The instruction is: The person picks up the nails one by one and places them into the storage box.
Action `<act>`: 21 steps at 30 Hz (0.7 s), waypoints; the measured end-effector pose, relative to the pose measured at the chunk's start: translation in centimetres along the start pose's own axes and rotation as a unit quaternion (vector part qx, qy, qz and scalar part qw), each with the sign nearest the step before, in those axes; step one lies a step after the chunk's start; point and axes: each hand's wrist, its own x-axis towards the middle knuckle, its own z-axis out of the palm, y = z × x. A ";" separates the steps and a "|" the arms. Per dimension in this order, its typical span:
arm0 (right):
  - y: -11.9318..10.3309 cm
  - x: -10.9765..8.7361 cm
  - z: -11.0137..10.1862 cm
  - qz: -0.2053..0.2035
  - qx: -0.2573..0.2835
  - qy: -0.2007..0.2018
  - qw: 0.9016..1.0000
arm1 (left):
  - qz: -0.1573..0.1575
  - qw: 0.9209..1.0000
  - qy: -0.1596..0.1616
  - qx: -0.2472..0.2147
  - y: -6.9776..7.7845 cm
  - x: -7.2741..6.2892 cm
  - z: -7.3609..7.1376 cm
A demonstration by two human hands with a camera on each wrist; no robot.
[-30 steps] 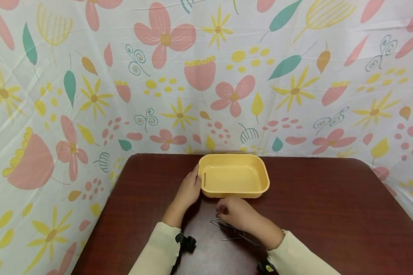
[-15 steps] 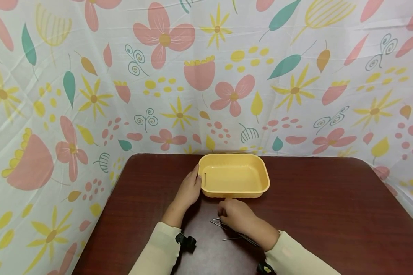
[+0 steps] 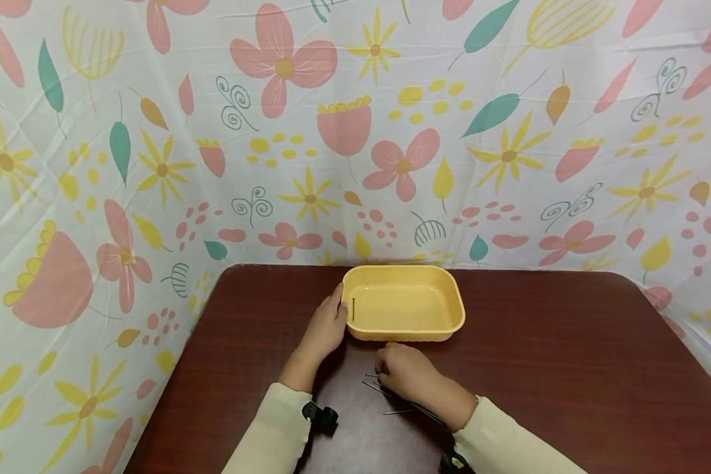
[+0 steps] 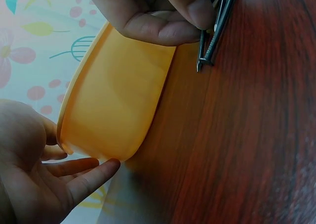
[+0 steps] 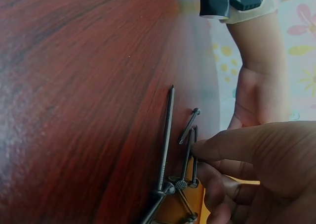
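A yellow plastic tray (image 3: 404, 335) stands near the table's far edge. One nail (image 3: 353, 310) lies inside it along the left wall. My left hand (image 3: 322, 329) rests against the tray's left end, its fingers touching the wall and rim in the left wrist view. In front of the tray, my right hand (image 3: 411, 373) is low over a small heap of nails (image 3: 398, 413), partly covering them. The right wrist view has the thumb and fingers pinching a dark nail (image 5: 195, 157) at the heap, with a long nail (image 5: 167, 137) lying beside it.
Everything rests on a dark red-brown wooden table (image 3: 569, 355) with rounded far corners. A floral cloth (image 3: 403, 131) hangs behind and to the left of it. Black wrist cameras (image 3: 320, 419) sit at both cuffs.
My right hand has shifted slightly right and toward me over the nails, and a nail end now shows beside its fingertips. The left hand and tray stay put.
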 end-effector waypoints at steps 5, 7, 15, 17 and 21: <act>0.0 -0.1 0.1 -0.001 -0.004 -0.001 1.000 | -0.002 1.000 -0.002 0.000 -0.1 0.0 0.1; 0.0 -0.1 0.0 -0.001 -0.003 -0.002 1.000 | -0.004 1.000 -0.003 -0.003 -0.1 0.0 0.1; -0.1 -0.1 -0.5 0.009 0.006 0.010 1.000 | -0.002 1.000 -0.004 -0.003 -0.1 0.1 0.1; -0.1 0.0 -0.7 0.012 0.013 0.012 1.000 | -0.004 1.000 -0.004 -0.004 -0.1 0.1 0.0; -0.2 0.0 -1.1 0.009 0.026 0.014 1.000 | -0.010 1.000 -0.008 -0.007 0.0 0.0 -0.1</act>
